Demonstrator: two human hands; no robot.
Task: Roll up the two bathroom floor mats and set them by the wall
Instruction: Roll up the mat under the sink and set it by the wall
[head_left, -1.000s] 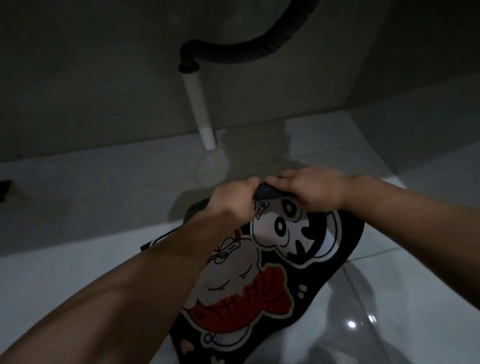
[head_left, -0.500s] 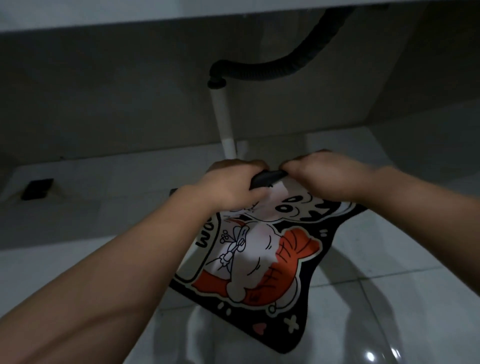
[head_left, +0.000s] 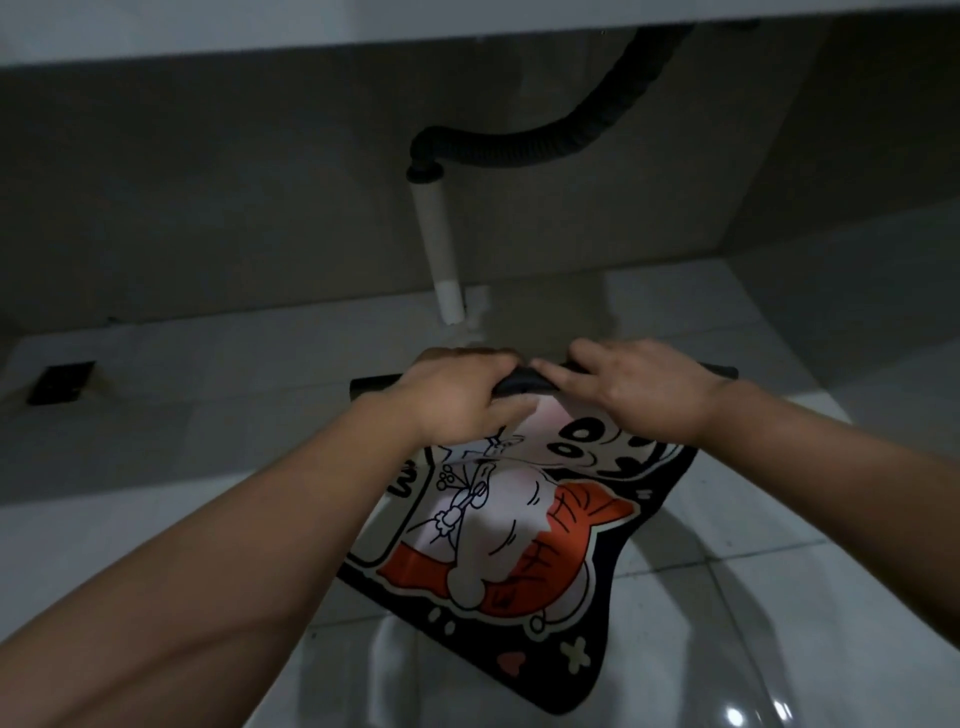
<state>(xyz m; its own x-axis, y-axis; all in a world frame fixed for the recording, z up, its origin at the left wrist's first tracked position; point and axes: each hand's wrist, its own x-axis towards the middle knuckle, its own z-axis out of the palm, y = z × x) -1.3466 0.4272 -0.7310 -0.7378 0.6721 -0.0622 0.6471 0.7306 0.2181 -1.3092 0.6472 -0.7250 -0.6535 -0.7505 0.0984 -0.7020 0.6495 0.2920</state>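
A black bath mat (head_left: 524, 540) with a white and orange cartoon print lies in front of me on the tiled floor, its near end loose and wavy. Its far edge is curled into a thin black roll (head_left: 519, 387). My left hand (head_left: 457, 400) grips the roll on the left. On the right part of the roll lies my right hand (head_left: 639, 384), fingers spread and pressing down. Only one mat is in view.
A white drain pipe (head_left: 441, 260) joined to a black corrugated hose (head_left: 571, 140) comes down to the floor just beyond the roll. The grey wall (head_left: 208, 208) runs behind it under a counter edge. A dark floor drain (head_left: 61, 382) sits at far left.
The rolled edge has moved away from me toward the wall, and more of the mat has come into view. My right hand has gone from a closed grip to flatter, spread fingers.
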